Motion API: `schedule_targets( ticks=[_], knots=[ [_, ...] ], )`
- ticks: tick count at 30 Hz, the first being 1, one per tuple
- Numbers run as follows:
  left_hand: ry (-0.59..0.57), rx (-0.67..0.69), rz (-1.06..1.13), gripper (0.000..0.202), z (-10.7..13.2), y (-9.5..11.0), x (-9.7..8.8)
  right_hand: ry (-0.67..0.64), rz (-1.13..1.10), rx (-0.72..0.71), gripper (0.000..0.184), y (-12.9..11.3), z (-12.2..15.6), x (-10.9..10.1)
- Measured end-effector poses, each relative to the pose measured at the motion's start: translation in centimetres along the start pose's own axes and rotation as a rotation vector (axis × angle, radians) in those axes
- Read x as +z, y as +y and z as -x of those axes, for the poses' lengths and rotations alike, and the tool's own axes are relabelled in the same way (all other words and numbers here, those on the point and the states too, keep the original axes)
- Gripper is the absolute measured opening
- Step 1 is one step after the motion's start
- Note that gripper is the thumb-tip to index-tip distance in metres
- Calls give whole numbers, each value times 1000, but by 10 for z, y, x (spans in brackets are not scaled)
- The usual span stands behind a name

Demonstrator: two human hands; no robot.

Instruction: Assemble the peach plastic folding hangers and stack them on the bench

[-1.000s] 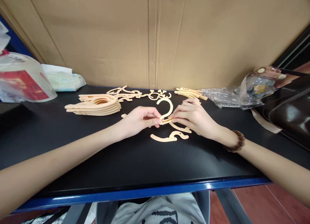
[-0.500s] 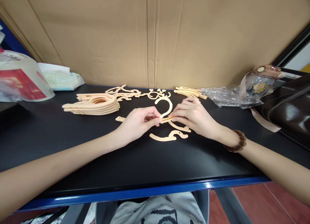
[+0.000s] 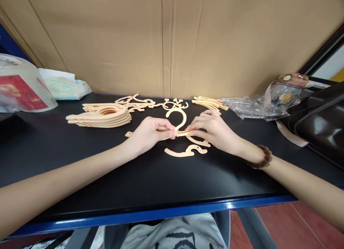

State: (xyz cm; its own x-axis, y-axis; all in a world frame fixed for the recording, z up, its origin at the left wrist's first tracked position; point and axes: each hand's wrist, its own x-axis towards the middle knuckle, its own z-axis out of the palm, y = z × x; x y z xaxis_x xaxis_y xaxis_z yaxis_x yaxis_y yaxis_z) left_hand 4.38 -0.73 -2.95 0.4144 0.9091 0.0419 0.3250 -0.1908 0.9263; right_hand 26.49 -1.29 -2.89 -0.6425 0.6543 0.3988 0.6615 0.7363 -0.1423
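Note:
Between my two hands is a cream-coloured plastic clothes hanger [image 3: 182,120], its open hook curving up and to the left. My left hand [image 3: 146,136] pinches it with thumb and fingertips near the base of the hook. On the other side my right hand [image 3: 212,127] is closed on the bar just right of the hook, thumb below and fingers above. Parts of the hanger are covered by my fingers. Just below my hands, a loose curved hanger piece [image 3: 180,153] lies flat on the black table [image 3: 150,184]. Another curved piece [image 3: 199,141] shows partly under my right hand.
A stack of hangers [image 3: 102,116] lies at left. Behind it are loose hook pieces [image 3: 139,102]; more hanger arms [image 3: 208,102] lie back right beside a clear plastic bag [image 3: 242,107]. A tissue pack [image 3: 67,87], a bottle [image 3: 287,91] and a dark bag [image 3: 322,123] stand at the sides.
The hanger's hook has turned slightly to the left between my hands. Both hands keep their grip, and the whole view has shifted a little.

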Motion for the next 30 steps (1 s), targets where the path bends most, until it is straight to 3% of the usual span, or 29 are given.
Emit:
schedule_targets(
  ticks=[15,23,30],
  knots=[
    [53,-96,103,18,-2,-3,-1,17,-21,82,16,-6,2,7],
    [-25,-19,42,28,-3,-6,-6,15,-52,125,17,-3,3,10],
    [-8,39,76,18,-6,-9,-3,3,-40,129,19,-5,2,10]
  ],
)
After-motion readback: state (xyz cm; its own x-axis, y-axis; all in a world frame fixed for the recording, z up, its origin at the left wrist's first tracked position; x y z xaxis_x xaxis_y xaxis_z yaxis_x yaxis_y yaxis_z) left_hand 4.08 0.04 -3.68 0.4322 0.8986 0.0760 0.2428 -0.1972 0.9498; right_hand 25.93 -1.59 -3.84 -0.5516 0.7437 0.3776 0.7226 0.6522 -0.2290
